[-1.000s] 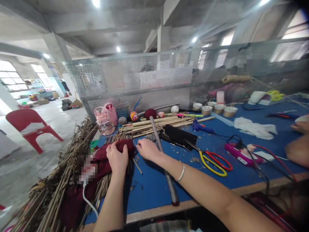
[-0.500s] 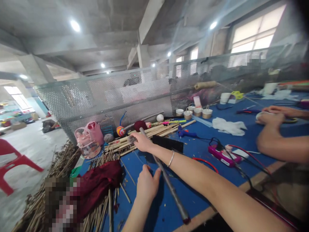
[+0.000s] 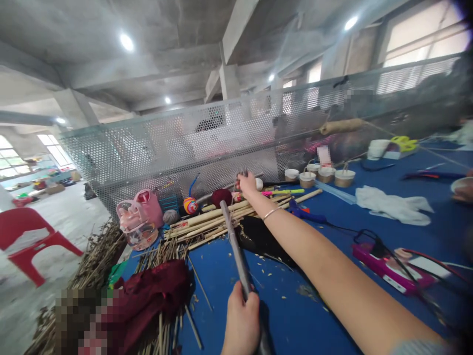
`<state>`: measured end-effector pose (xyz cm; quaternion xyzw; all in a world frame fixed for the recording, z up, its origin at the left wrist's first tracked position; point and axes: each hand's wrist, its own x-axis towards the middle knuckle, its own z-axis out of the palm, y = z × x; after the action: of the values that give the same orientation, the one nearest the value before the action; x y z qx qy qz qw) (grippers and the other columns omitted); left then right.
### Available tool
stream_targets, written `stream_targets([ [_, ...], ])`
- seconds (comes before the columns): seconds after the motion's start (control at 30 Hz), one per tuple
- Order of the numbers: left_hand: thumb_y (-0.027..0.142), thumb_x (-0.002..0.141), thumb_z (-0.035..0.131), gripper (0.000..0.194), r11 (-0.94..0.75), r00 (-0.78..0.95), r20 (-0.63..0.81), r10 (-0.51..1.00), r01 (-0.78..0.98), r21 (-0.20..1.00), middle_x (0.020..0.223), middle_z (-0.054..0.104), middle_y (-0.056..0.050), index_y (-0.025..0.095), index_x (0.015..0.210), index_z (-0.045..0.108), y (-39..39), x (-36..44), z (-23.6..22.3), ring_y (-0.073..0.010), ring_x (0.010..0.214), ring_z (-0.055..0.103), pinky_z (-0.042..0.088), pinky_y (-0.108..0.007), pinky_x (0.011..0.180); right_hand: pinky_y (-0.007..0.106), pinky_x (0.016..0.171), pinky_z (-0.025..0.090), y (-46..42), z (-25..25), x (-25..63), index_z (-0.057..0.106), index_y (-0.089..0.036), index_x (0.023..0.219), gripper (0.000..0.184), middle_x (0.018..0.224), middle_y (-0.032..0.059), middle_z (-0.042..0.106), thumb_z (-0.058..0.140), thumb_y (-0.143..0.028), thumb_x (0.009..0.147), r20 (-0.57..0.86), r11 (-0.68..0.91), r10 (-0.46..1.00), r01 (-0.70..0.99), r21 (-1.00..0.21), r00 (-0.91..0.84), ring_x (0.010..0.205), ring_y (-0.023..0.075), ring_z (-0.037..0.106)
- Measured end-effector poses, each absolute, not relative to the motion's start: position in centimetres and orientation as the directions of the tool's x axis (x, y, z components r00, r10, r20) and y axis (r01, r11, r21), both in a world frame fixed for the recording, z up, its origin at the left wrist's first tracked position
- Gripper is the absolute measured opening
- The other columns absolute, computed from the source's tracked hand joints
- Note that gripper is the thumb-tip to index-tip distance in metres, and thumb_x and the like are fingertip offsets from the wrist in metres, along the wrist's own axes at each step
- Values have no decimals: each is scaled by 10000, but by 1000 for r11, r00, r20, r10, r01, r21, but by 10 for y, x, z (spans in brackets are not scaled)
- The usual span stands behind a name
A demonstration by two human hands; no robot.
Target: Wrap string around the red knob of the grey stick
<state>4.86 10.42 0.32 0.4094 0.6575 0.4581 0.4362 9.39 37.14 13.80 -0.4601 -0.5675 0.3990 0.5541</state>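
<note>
My left hand [image 3: 242, 318] is closed around a long grey rod [image 3: 233, 236], which points away from me with its far end near a dark red yarn ball [image 3: 222, 197]. My right hand [image 3: 247, 183] is stretched far forward, close to the mesh screen, above the heap of sticks. Its fingers are curled at a small greyish thing, too small and blurred to name. A white ball [image 3: 259, 184] shows just right of that hand. Below lie pale wooden sticks [image 3: 207, 218], with a striped ball [image 3: 190, 205] and a grey yarn ball [image 3: 170, 216] at their left.
Dark red cloth [image 3: 162, 283] covers thin twigs at the left. A pink container [image 3: 138, 231] stands near the perforated screen [image 3: 177, 148]. Rightward are a blue glue gun [image 3: 306, 214], paper cups [image 3: 344, 178], white gloves [image 3: 393, 203] and a purple power strip [image 3: 391, 271]. Another person's hand shows at the right edge.
My left hand has taken hold of the rod, which now stands steeper. My right hand has left the rod and moved forward and right, toward the screen. The view has swung left.
</note>
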Motion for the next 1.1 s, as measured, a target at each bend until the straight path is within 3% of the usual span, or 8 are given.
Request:
stream_targets([
  [0.17,240,797,488,52,327,-227,-298,927,104,939,634,570,-5,188,801,490,104,50,2,-139,513,518,355,-238,490,101,523,438,367,245,93,460,-140,964,137,758,10,606,329,-143,923,324,327,945,-191,-925,48,651,38,616],
  [0.27,243,792,496,58,307,-226,-248,942,277,911,645,558,-9,198,759,480,104,49,5,-149,549,519,354,-250,523,79,529,409,329,295,105,420,-158,1032,159,823,-4,593,287,-172,947,531,440,847,-588,-679,21,707,28,641],
  [0.33,287,792,527,131,243,-233,-156,960,408,880,634,543,-13,201,704,482,103,46,7,-156,586,503,344,-258,554,75,498,385,293,304,110,395,-197,1060,150,802,-39,575,300,-186,945,648,511,761,-641,-573,27,642,21,626],
  [0.43,388,823,518,203,184,-257,-65,964,472,862,602,528,-1,191,774,514,100,41,8,-163,567,490,330,-271,564,104,420,377,242,280,106,406,-186,1038,148,681,-58,537,413,-149,894,655,441,688,-536,-720,-313,483,37,556],
  [0.6,309,667,720,280,212,-335,-117,935,263,941,547,519,30,177,852,555,108,39,10,-167,551,512,330,-269,562,128,361,384,204,223,95,458,-167,952,179,562,-54,520,482,-74,801,304,274,549,-176,-946,-779,418,58,507],
  [0.83,414,842,493,225,252,-276,-276,921,-119,960,558,398,93,206,837,406,93,45,29,-50,372,353,269,-179,395,134,331,357,219,223,112,458,-195,937,145,528,-57,511,480,-115,817,345,342,703,-130,-931,-621,393,71,476],
  [1.0,651,688,618,499,110,-231,-221,948,-414,904,520,285,130,233,813,376,49,36,39,-28,351,210,185,-135,315,152,363,385,271,180,124,452,-210,964,136,560,-58,515,499,-191,838,321,296,917,-137,-945,-237,417,83,496],
  [1.1,659,613,686,569,101,-203,-234,951,-510,854,444,248,139,225,701,329,36,30,41,-15,324,157,189,-133,301,212,390,424,300,151,110,467,-176,843,130,514,-37,511,568,-151,765,203,188,947,-85,-979,-249,413,118,509],
])
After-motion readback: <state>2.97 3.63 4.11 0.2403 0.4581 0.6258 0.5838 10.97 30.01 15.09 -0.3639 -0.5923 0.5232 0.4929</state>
